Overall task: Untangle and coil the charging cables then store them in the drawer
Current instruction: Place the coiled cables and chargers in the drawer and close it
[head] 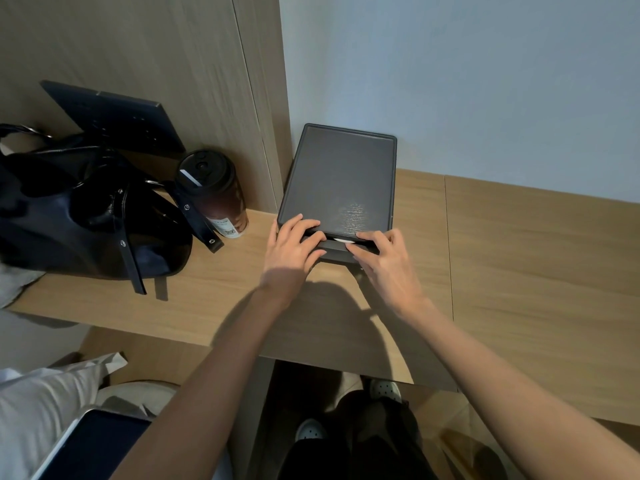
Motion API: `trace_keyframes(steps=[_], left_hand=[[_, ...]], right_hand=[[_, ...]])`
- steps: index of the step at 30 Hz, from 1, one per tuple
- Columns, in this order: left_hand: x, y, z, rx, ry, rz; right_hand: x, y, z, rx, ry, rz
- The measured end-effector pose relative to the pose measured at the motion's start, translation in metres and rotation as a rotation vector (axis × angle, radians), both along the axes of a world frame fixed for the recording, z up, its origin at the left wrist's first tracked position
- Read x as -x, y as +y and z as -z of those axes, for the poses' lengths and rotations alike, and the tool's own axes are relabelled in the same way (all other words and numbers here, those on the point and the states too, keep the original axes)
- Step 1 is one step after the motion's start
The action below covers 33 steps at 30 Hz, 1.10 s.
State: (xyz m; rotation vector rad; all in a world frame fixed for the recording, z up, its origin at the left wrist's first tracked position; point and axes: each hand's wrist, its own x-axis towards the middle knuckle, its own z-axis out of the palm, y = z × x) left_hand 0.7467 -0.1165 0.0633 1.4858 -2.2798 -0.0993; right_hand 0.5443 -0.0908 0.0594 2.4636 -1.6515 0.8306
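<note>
A dark grey drawer box (337,178) stands on the wooden desk against the wall. Its drawer front (337,247) is out by a narrow gap, and a sliver of white cable (343,240) shows inside. My left hand (294,249) lies on the box's front left corner with its fingers over the drawer front. My right hand (384,261) rests on the front right corner, fingertips on the drawer front. The rest of the drawer's inside is hidden.
A black leather bag (86,216) sits on the desk (519,254) at the left, with a dark tumbler (213,194) beside it and a black panel (114,116) leaning on the wood wall behind. A pillow (45,403) and a tablet (93,445) lie at bottom left.
</note>
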Motion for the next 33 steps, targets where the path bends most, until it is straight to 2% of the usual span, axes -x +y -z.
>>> trace_keyframes(steps=[5, 15, 23, 28, 33], left_hand=[[-0.001, -0.003, -0.004, -0.009, 0.001, 0.006], [-0.001, -0.001, -0.003, -0.025, 0.061, -0.003], [-0.001, -0.003, -0.009, -0.087, 0.226, -0.021], [0.007, -0.008, -0.018, -0.071, 0.332, -0.092], [0.007, -0.016, -0.026, -0.105, 0.276, -0.083]], right_hand=[[0.001, 0.0, -0.001, -0.012, -0.001, -0.01], [-0.01, 0.001, -0.011, -0.059, 0.196, 0.094], [-0.01, -0.002, -0.012, -0.021, 0.132, 0.055], [-0.009, -0.008, -0.016, -0.046, -0.041, 0.045], [-0.009, -0.011, -0.024, -0.073, -0.058, 0.085]])
